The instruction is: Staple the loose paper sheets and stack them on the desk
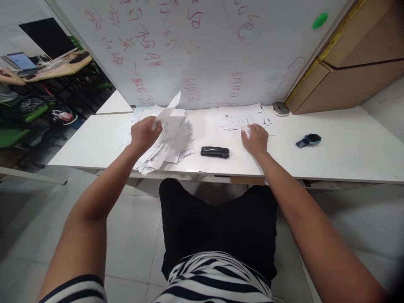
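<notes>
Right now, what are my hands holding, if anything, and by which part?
Your left hand holds a raised paper sheet by its lower end. Your right hand rests at the near edge of the neater stack, apparently holding nothing.

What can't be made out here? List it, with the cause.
In the head view:
Lower sheets of the loose paper pile: covered by sheets above.
Text on the printed sheets: too small to read.
Part of those sheets' near edge: behind the right hand.
Top of the whiteboard: cut off by the upper edge.
Inside of the stapler: hidden by its casing.
</notes>
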`<state>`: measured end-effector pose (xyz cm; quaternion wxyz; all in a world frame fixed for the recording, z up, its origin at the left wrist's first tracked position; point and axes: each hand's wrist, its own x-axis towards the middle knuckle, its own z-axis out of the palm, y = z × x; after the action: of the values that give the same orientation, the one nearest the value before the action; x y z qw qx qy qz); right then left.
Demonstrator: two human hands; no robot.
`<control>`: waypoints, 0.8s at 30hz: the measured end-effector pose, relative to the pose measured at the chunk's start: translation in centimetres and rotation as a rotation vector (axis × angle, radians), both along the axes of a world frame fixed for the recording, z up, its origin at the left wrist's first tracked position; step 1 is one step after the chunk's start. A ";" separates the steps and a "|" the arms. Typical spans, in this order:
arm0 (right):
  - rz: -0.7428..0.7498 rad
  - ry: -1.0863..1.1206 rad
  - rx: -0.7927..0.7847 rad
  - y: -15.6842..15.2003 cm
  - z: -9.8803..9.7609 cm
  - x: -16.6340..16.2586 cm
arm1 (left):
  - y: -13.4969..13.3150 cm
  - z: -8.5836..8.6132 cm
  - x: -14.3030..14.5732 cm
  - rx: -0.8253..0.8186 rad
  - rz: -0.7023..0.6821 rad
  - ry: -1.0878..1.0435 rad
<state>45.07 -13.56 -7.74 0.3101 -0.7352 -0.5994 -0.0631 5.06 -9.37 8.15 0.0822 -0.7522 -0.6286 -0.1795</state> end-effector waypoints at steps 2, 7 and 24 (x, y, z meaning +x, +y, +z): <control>-0.002 0.005 0.022 0.0 0.2 -0.1 | -2.0 1.4 0.5 0.071 -0.065 -0.079; 0.144 0.091 0.172 -3.2 3.6 -1.6 | -6.6 2.1 0.6 0.097 -0.145 -0.577; 0.449 0.670 0.062 -17.1 4.0 -10.8 | -14.4 -7.0 -1.4 -0.220 -0.038 -0.574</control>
<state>34.24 -30.67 -3.72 0.5166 -0.5562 -0.6085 0.2313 3.70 -23.78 1.16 -0.1840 -0.6867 -0.6277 -0.3172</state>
